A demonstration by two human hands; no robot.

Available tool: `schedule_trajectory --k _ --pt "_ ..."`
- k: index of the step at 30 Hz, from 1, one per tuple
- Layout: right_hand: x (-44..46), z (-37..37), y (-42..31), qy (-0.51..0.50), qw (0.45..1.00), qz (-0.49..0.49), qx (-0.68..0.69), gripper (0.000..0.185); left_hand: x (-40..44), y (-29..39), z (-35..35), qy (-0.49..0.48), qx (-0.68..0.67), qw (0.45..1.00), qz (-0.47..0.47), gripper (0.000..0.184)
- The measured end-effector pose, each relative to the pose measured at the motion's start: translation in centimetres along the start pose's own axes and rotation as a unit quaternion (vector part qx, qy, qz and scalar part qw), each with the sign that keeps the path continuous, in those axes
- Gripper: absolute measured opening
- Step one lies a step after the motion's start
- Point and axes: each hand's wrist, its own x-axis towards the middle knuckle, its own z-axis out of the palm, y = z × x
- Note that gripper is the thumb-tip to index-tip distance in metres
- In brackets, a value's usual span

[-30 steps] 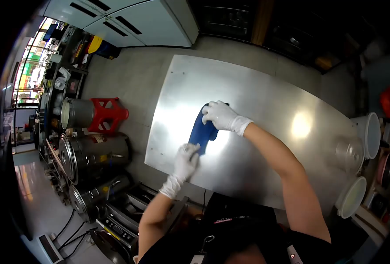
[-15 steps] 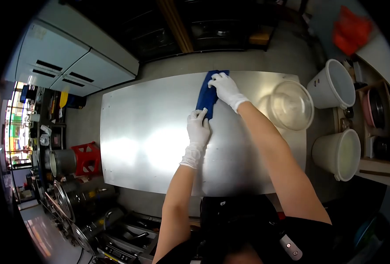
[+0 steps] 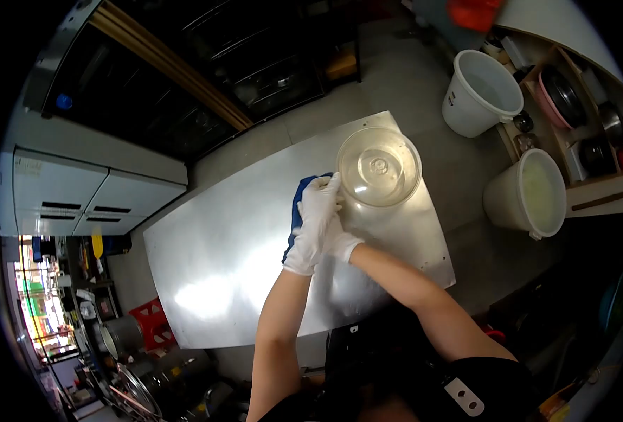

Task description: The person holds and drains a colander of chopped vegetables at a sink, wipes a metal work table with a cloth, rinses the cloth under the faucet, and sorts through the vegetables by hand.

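Observation:
A folded blue cloth (image 3: pixel 296 219) lies lengthwise over the metal tabletop, partly covered by my hands. My left hand (image 3: pixel 317 214), in a white glove, is closed on the cloth, its fingers bent near the far end. Crossed beneath it, my right hand (image 3: pixel 341 243), gloved too, reaches in from the right; its fingers are mostly hidden behind the left hand. Just right of the left fingertips stands a clear round plastic basin (image 3: pixel 380 167).
The metal table (image 3: pixel 220 232) has bare corners near the basin. Two white buckets, one farther back (image 3: pixel 482 91) and one nearer (image 3: pixel 524 193), stand off its right side. A red stool (image 3: pixel 152 325) is at the left, white cabinets (image 3: pixel 90 190) behind it.
The view has turned, so the table looks tilted. My hands have come together and cross over the cloth, which looks bunched shorter. The basin appears closer to my hands.

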Motion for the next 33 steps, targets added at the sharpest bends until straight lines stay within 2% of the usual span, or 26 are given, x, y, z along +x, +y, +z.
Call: schedule_trajectory --k 1,2,3,5,6,8,11,13,14,15,16,18,19,20,21,22,25,27,31,33 --pt "0.0 1.5 0.5 0.025 0.986 -0.044 -0.157 0.05 1.1 -0.5 0.9 0.007 0.009 1.0 -0.003 0.029" --pt "-0.1 3.1 1.1 0.064 0.945 -0.079 -0.311 0.054 1.4 -0.1 1.3 -0.004 0.024 1.0 -0.012 0.025" --pt "-0.2 3.2 0.2 0.09 0.831 -0.085 -0.543 0.057 1.6 0.2 1.4 -0.014 0.04 0.999 -0.022 0.022" --pt "0.5 3.4 -0.8 0.062 0.803 -0.107 -0.584 0.063 2.4 -0.8 1.5 -0.033 0.042 0.999 -0.007 0.019" --pt "1.2 3.2 -1.3 0.014 0.907 -0.122 -0.403 0.066 2.5 -1.1 1.4 -0.042 0.043 0.998 0.0 0.017" --pt "2.7 2.8 -2.5 -0.049 0.966 -0.153 -0.202 0.07 2.4 -1.7 1.2 -0.027 -0.029 0.999 0.006 0.015" --pt "5.0 3.0 -4.2 -0.055 0.971 -0.168 -0.16 0.064 2.0 -2.3 -0.5 -0.011 -0.114 0.993 0.03 0.013" --pt "6.3 5.4 -3.6 0.015 0.98 -0.17 -0.107 0.062 1.8 -2.6 -3.6 -0.004 -0.14 0.988 0.059 0.013" --pt "6.7 6.0 -3.1 -0.031 0.99 -0.13 0.035 0.061 1.8 -2.8 -5.5 -0.006 -0.143 0.987 0.073 0.013" --pt "7.8 5.7 -2.5 -0.076 0.978 -0.087 0.176 0.061 1.5 -2.5 -7.6 -0.007 -0.148 0.985 0.087 0.013" --pt "9.0 5.3 -1.9 -0.118 0.941 -0.042 0.313 0.061 0.9 -1.7 -9.7 0.006 -0.148 0.984 0.095 0.014" --pt "10.5 0.4 -3.6 -0.107 0.967 -0.027 0.228 0.058 -1.8 1.4 -13.4 0.103 -0.149 0.98 0.084 0.013" --pt "11.3 -0.9 -3.3 -0.079 0.994 -0.073 0.023 0.056 -3.5 3.3 -14.8 0.17 -0.152 0.971 0.074 0.013" --pt "12.1 -2.2 -2.9 -0.037 0.976 -0.107 -0.184 0.054 -3.9 2.6 -17.1 0.181 -0.167 0.964 0.105 0.012" --pt "13.1 -0.8 -0.3 -0.022 0.919 -0.155 -0.361 0.053 -4.5 1.7 -19.8 0.192 -0.182 0.955 0.135 0.011" --pt "13.1 -1.8 0.9 0.013 0.937 -0.139 -0.321 0.055 -5.1 0.6 -22.3 0.221 -0.188 0.949 0.126 0.01" --pt "13.0 -6.3 3.7 0.039 0.936 -0.079 -0.341 0.059 -7.4 -2.9 -28.0 0.341 -0.145 0.926 0.068 0.007" --pt "12.9 -8.6 6.4 0.065 0.924 -0.048 -0.374 0.061 -8.2 -8.3 -33.0 0.361 -0.193 0.91 0.061 0.005" --pt "10.5 -13.0 9.4 0.118 0.908 0.0 -0.401 0.06 -11.1 -14.0 -37.3 0.448 -0.194 0.873 -0.013 0.008" --pt "8.7 -14.2 9.7 0.13 0.903 0.028 -0.409 0.06 -12.2 -17.2 -39.6 0.448 -0.213 0.868 -0.018 0.011"
